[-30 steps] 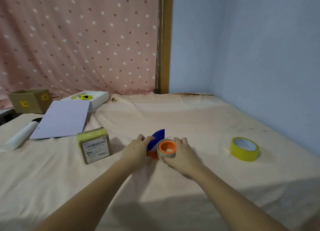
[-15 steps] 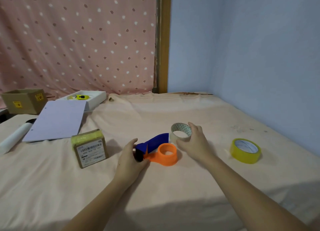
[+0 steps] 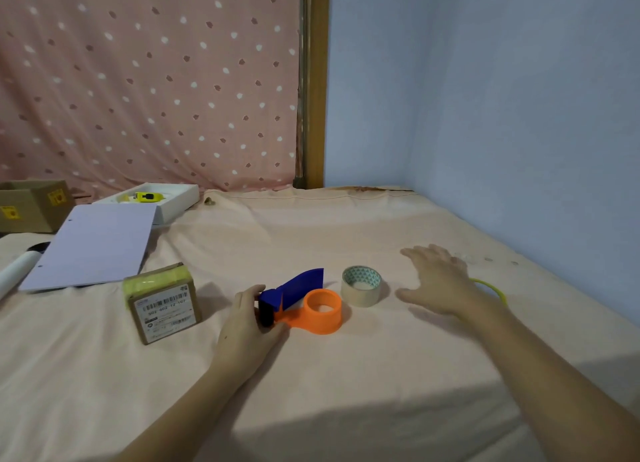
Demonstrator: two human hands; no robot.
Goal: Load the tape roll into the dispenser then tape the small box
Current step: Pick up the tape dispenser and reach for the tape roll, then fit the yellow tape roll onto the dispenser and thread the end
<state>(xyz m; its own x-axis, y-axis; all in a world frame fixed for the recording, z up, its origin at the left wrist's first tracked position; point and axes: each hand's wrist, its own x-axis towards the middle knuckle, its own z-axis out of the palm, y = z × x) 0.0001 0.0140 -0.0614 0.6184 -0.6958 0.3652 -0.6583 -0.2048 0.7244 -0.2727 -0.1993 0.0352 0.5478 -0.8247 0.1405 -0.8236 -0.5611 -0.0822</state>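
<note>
At the left of centre, the small box [image 3: 162, 304] sits on the cloth with its barcode label up, untouched. Just right of it, your left hand [image 3: 247, 326] grasps the blue end of the dispenser [image 3: 304, 304]; keep that grip firm so the orange hub stays flat and empty-side up. Right of the hub, just beside it, the clear tape roll [image 3: 362, 286] lies flat and free. Further right, your right hand [image 3: 438, 281] hovers spread and empty, covering most of the yellow tape roll [image 3: 493, 288]. Pick 1 roll by its outer rim, line its core over the hub, and press straight down.
</note>
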